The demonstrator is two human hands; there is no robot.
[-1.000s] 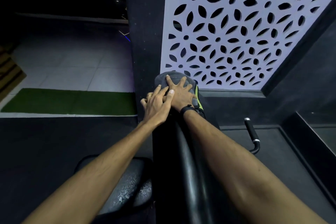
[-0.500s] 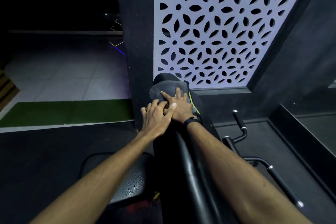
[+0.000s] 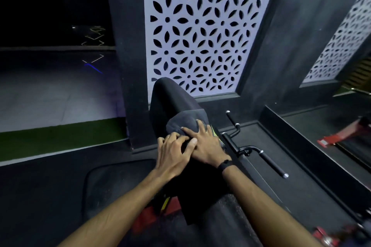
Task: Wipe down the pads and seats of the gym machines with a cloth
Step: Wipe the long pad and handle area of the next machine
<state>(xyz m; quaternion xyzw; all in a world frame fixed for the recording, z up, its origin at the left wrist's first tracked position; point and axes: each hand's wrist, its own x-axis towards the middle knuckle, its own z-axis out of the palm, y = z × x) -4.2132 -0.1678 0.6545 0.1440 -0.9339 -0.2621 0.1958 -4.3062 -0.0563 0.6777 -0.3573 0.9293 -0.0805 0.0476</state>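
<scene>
Grip, R hand (image 3: 207,142): palm flat on grey cloth (image 3: 185,121), fingers spread and pressing, not curled round it.
Grip, L hand (image 3: 173,151): laid beside R, thumb over R's knuckles, fingertips bent onto cloth edge; pinch or plain press, cannot tell.
Cloth posn: under both hands, on upper face of black back pad (image 3: 170,96).
Change vs 1 s ago: cloth then at pad's top tip; now lower, toward the person. Bare pad shows beyond fingertips.
Meaning: judged a downward stroke in progress; top section done, lower pad pending.
Below L wrist: seat (image 3: 112,182), not yet wiped.
Right of grip: handle bars (image 3: 259,152), no contact.
</scene>
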